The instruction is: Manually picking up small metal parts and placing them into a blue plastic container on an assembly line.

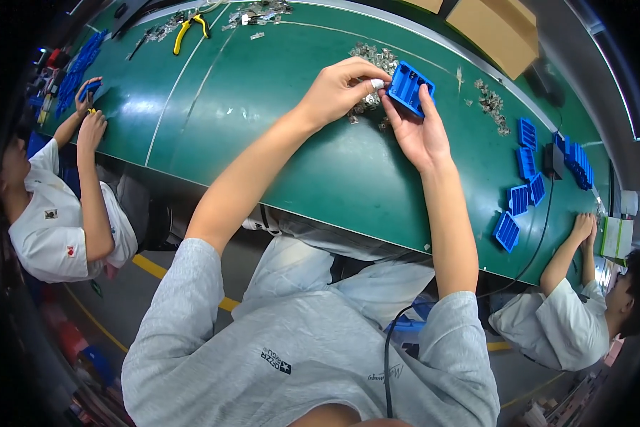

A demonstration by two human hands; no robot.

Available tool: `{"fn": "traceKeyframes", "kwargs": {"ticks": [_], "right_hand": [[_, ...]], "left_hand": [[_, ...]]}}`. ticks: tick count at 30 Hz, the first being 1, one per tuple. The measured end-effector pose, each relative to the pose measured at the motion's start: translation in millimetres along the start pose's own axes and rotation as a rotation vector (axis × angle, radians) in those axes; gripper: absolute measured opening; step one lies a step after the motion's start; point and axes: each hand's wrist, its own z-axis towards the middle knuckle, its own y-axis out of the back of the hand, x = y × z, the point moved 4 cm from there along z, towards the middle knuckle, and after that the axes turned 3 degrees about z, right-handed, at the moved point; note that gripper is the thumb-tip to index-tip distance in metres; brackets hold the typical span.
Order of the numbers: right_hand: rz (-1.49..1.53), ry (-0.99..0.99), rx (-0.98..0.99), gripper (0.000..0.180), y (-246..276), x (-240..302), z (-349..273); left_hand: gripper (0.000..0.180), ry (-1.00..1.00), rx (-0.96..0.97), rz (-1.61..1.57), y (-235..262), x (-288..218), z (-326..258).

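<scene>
My right hand [423, 135] grips a blue plastic case [407, 91] with several long slots, tilted above the table, its thumb over the near right edge. Dark bits show inside the slots. At the case's left edge is my left hand [341, 89], with thumb and fingers pinched together and a white covering on the thumb tip. Whatever the pinch holds is too small to make out. Under and behind the left hand lies a pile of small shiny metal pieces [368, 102], partly hidden by it.
Several blue slotted cases [517, 201] lie on the green table [277, 164] at the right, near a black cable. A smaller metal heap [490, 107] sits right of my hands. Yellow-handled pliers [190, 32] lie far left. A co-worker sits on either side.
</scene>
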Motion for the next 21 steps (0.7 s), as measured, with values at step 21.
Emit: {"fn": "traceKeyframes", "kwargs": {"ticks": [21], "right_hand": [[-0.152,0.042,0.032,0.048,-7,-1,-4]], "left_hand": [[0.027,0.266,-0.042,-0.406,-5,8,-3]]}}
